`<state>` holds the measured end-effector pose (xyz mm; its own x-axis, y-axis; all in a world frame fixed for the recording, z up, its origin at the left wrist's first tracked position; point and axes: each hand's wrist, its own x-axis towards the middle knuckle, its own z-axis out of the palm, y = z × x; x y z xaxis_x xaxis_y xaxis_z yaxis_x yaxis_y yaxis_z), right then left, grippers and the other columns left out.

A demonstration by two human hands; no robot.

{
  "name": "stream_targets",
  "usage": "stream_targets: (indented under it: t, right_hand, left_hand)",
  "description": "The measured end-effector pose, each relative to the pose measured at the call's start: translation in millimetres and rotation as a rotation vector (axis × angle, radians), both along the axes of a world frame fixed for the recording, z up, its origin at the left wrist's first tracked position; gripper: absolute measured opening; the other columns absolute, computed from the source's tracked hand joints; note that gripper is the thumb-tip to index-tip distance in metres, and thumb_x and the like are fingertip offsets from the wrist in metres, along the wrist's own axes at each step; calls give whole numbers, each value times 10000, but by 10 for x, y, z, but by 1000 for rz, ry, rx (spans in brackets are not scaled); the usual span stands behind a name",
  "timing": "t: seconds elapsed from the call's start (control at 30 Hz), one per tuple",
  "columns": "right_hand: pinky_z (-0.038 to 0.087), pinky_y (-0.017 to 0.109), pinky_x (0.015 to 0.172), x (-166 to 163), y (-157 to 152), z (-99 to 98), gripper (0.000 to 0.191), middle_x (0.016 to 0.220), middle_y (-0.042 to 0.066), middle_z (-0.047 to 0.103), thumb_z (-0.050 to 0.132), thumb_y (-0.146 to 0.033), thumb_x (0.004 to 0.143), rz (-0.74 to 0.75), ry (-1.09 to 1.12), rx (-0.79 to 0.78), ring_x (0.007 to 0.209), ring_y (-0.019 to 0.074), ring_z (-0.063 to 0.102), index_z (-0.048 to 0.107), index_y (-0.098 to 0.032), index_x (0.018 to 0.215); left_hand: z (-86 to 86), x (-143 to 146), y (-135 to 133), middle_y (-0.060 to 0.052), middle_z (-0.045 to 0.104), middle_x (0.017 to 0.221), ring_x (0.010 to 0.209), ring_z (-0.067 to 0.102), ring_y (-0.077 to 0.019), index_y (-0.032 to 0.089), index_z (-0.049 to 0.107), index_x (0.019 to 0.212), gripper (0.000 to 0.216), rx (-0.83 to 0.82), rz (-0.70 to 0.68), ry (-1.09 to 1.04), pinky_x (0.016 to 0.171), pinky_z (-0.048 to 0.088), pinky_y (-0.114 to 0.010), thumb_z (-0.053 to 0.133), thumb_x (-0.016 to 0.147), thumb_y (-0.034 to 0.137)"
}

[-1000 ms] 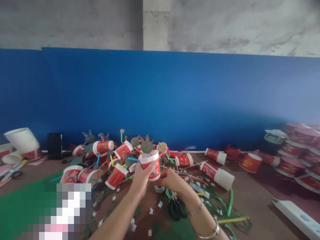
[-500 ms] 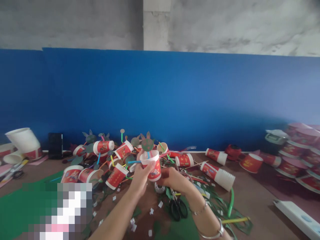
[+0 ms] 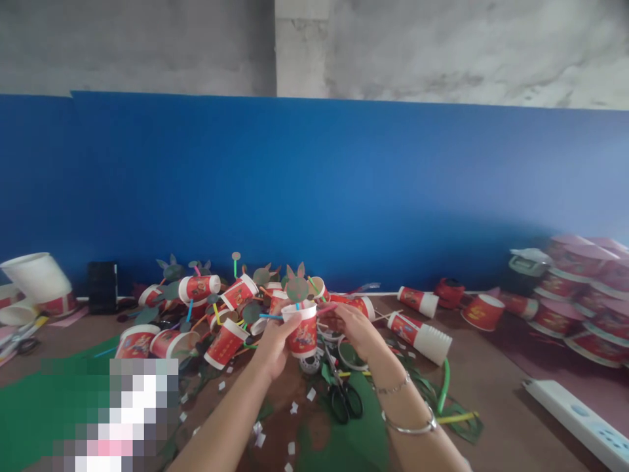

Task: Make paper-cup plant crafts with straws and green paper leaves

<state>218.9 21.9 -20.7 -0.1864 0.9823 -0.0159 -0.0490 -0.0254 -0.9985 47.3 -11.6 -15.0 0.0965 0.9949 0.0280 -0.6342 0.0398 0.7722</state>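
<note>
My left hand point(image 3: 276, 337) is wrapped round a red and white paper cup point(image 3: 302, 337), held upright above the table. A green paper head with ears point(image 3: 297, 287) stands at its rim on a blue stem. One blue straw point(image 3: 270, 316) juts from the cup's left side, and a pink straw point(image 3: 327, 308) sticks out to the right. My right hand point(image 3: 351, 324) has its fingers closed at the pink straw; the fingertips are partly hard to make out. Black-handled scissors point(image 3: 339, 393) lie below on the table, beside a roll of tape point(image 3: 309, 364).
Decorated cups with straws and paper heads point(image 3: 226, 344) pile up at the left. Stacked plain cups point(image 3: 420, 335) lie to the right, near red paper bowls point(image 3: 597, 314) and a white power strip point(image 3: 574, 419). Green paper point(image 3: 339, 446) and white scraps litter the table.
My right hand has risen from beside the cup's lower part to the pink straw. My left hand still holds the cup. The view has shifted slightly.
</note>
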Motion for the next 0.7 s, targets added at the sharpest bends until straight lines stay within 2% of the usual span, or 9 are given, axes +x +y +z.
stream_targets:
  t: [0.17,0.27,0.37,0.53,0.7]
  right_hand:
    - [502,313,681,53,23,-208,372,849,99,720,429,-330,796,32,-235,13,766,198,671,655,-134,1017]
    - [490,322,674,27,4,-361,339,839,109,719,472,-276,773,10,-419,77,751,216,664,678,-106,982]
    - [458,317,783,-53,-8,-455,264,898,100,717,516,-237,758,2,-605,197,861,228,641,719,-132,890]
    - [410,304,839,-225,43,-459,212,912,77,721,561,-158,713,102,-904,316,940,242,615,748,-197,805]
    - [431,318,711,-376,168,-391,87,781,88,717,656,-229,653,159,-1114,284,815,265,639,735,-215,688]
  left_hand:
    - [-132,-25,-47,3,687,732,656,638,-162,190,605,893,440,-165,-30,-7,675,486,-299,831,529,288]
    - [-260,-114,-162,3,689,738,647,638,-162,194,614,953,464,-209,-60,-14,661,482,-294,822,544,264]
    - [-390,-230,-267,-7,704,793,716,656,-180,211,606,1037,497,-195,-104,-46,703,484,-301,801,588,294]
    - [-488,-389,-299,-59,716,918,853,664,-234,193,616,1067,431,-208,-81,-76,781,484,-344,704,700,401]
    - [-503,-458,-257,-105,713,950,887,662,-282,144,654,1022,435,-193,-45,-140,793,489,-383,645,721,458]
